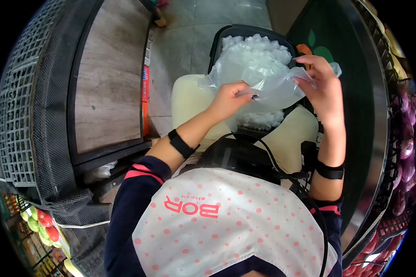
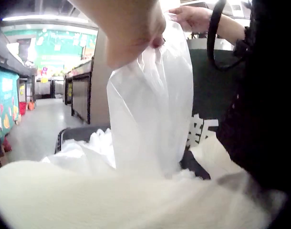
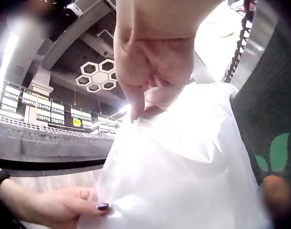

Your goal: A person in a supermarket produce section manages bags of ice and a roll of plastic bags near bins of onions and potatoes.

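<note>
A translucent plastic bag [image 1: 282, 96] is suspended between both hands, above the black bin [image 1: 214, 51] set between the person's knees. The left hand [image 1: 230, 100] pinches the bag's near edge between thumb and fingers; the right hand [image 1: 327, 90] pinches the opposite edge, set higher. Crumpled plastic bags [image 1: 256, 51] fill the bin below. The step in hand appears to be spreading the single bag; whether its mouth is parted cannot be told. The next move probably calls for a light, even pull, since thin film may slip or tear.
</note>
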`<state>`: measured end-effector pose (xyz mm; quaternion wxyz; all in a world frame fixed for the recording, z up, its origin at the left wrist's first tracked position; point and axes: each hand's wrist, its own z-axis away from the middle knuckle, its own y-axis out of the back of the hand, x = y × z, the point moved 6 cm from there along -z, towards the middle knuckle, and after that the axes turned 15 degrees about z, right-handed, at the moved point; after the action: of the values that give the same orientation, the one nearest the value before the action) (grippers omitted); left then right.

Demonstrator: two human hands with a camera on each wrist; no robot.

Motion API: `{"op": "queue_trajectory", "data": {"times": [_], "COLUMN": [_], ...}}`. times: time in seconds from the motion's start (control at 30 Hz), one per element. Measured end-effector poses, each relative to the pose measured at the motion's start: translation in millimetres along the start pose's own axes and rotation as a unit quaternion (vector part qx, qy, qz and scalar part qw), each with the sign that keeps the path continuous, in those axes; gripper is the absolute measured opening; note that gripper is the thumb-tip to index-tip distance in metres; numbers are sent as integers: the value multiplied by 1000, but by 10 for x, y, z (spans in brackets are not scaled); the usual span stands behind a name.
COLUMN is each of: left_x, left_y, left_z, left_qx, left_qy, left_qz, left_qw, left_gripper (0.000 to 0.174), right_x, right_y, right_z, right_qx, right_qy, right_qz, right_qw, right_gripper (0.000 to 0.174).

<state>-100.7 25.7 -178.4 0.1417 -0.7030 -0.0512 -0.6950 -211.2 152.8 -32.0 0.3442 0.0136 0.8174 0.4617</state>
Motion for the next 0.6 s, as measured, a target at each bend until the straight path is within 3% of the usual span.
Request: {"op": "queue_trajectory", "data": {"times": [0.03, 0.1, 0.17, 0.23, 0.3, 0.43, 0.5, 0.57, 0.6], "left_x": [96, 463, 716, 886, 997, 1052, 1007, 1027, 946], "left_y": [25, 67, 136, 250, 495, 772, 899, 893, 895], "left_z": [14, 68, 106, 147, 192, 238, 272, 315, 324], "left_qx": [-1, -17, -3, 13, 94, 104, 176, 194, 193], "left_qy": [0, -116, -114, -115, -138, -161, -159, -169, -130], "left_qz": [0, -42, -5, 34, 62, 92, 127, 135, 135], "left_qw": [1000, 992, 993, 993, 984, 977, 963, 957, 963], "left_gripper": [10, 8, 9, 10, 13, 15, 16, 15, 15], "right_x": [-2, 69, 137, 262, 492, 500, 507, 521, 492], "right_y": [85, 182, 266, 362, 333, 369, 342, 330, 328], "right_z": [21, 100, 206, 307, 458, 562, 572, 560, 546], "right_qx": [2, -34, -39, -75, -139, -138, -119, -70, -58], "right_qy": [-31, -142, -173, -166, -208, -205, -207, -239, -243], "right_qz": [-2, -79, -102, -33, -69, -199, -223, -278, -278], "right_qw": [1000, 986, 979, 983, 966, 948, 945, 928, 927], "right_gripper": [33, 32, 28, 23, 19, 17, 17, 18, 15]}}
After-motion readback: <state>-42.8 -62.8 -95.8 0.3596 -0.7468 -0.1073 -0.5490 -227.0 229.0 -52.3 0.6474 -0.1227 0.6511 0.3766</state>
